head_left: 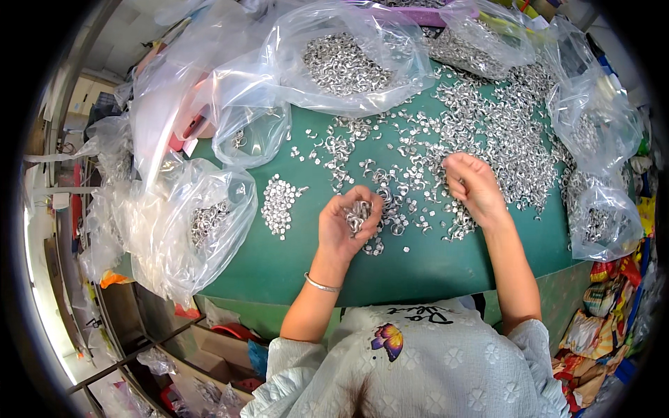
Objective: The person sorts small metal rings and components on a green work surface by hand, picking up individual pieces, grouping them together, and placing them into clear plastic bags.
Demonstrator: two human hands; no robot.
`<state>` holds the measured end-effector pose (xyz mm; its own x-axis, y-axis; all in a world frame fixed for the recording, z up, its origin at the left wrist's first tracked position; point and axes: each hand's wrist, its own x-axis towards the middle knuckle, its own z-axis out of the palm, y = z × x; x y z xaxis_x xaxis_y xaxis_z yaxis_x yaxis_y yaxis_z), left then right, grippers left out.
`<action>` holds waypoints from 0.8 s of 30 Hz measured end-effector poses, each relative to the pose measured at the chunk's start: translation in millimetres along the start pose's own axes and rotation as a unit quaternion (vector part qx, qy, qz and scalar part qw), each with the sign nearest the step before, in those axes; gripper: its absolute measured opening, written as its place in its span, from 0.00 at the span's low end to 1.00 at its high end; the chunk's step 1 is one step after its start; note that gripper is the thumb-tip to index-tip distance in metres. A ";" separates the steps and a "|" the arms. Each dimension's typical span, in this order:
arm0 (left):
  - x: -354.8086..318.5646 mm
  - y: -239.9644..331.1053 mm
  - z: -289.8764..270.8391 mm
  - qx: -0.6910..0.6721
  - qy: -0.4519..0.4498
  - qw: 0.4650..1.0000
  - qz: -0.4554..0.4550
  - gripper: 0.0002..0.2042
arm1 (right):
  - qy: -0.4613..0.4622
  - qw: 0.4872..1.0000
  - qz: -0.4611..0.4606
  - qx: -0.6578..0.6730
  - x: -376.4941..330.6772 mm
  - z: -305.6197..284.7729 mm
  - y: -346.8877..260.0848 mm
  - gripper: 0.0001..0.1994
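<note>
Head view, looking down on a green table (432,268). Left hand (346,224): palm up, fingers curled around a small clutch of silver metal rings (358,214), cupped rather than pinched; a thin bangle (321,283) sits on that wrist. Right hand (474,184): fingers closed in a loose fist, knuckles up, resting at the near edge of the loose scatter of rings (488,132); whether it grips any piece cannot be told, since the fingertips are turned under.

Between the two hands lie more rings, thinly spread. Left of the left hand sits a small separate heap of flat silver pieces (279,204), apart from the main scatter. Farther out, clear plastic bags ring the work area: one at the near left (202,223) holding rings, a large one at the far centre (348,63) well filled, a nearly empty one between them (251,136), and more on the right (599,209).

Risks, as judged: the cupped load looks heaped, so a tilt of the left palm could spill rings back into the scatter or onto the sorted heap and mix the two. The right-hand bags slump at the table's edge; a nudge from the forearm could tip pieces to the floor.
</note>
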<state>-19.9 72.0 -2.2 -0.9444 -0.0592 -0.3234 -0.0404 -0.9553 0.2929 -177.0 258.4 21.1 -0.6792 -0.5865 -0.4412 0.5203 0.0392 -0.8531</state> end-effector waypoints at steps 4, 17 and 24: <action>-2.8 5.3 -7.0 -0.011 0.068 0.997 -0.022 0.07 | 0.041 0.804 -0.297 -0.514 18.7 19.7 18.6 0.09; -22.5 1.8 -9.5 -0.222 0.133 0.966 0.028 0.07 | 0.043 0.830 -0.249 -0.497 21.4 15.2 20.4 0.05; -9.1 -0.6 7.3 0.670 0.184 0.696 0.180 0.08 | 0.034 0.764 -0.295 -0.572 13.2 14.8 10.5 0.08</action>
<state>-13.7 75.3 7.2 -0.8339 -0.5316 -0.1481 -0.3239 0.2543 0.9113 -172.8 239.1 10.4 -0.6667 -0.7330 0.1351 -0.6545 0.4890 -0.5766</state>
